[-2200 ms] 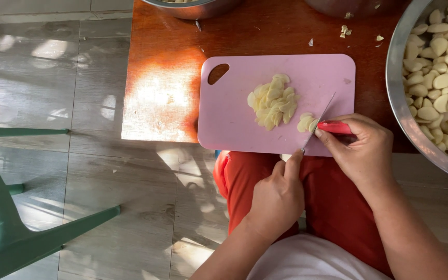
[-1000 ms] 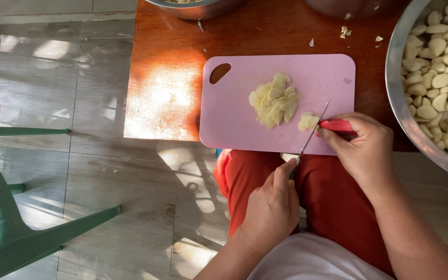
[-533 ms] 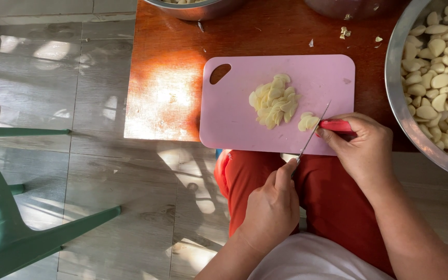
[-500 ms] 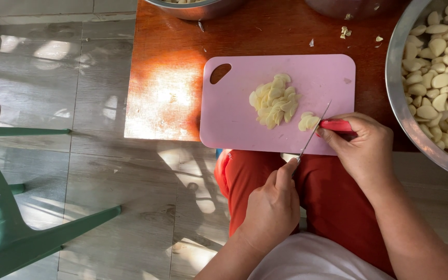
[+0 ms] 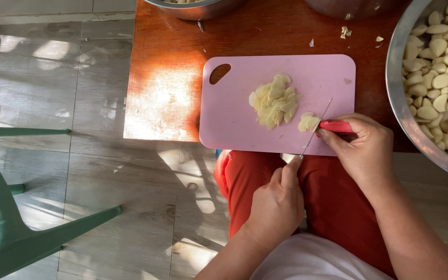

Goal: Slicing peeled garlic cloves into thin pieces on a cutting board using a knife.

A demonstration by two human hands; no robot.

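Observation:
A pink cutting board (image 5: 245, 109) lies on a brown wooden table (image 5: 167, 62), with a pile of sliced garlic (image 5: 275, 100) at its middle and a few fresh slices (image 5: 307, 122) beside it. My right hand (image 5: 361, 150) grips a red-handled knife (image 5: 318, 127) whose blade crosses the board's near edge. My left hand (image 5: 278, 202) is below the board, over my lap, its forefinger touching the blade tip; it holds nothing.
A big metal bowl (image 5: 401, 98) full of peeled garlic cloves stands at the right. Two more metal bowls (image 5: 193, 6) sit at the table's far edge. A green plastic chair (image 5: 22, 228) is on the tiled floor at left.
The knife has tilted so its tip points down past the board's near edge, and my left forefinger has come up to touch the blade. The garlic pile has not moved.

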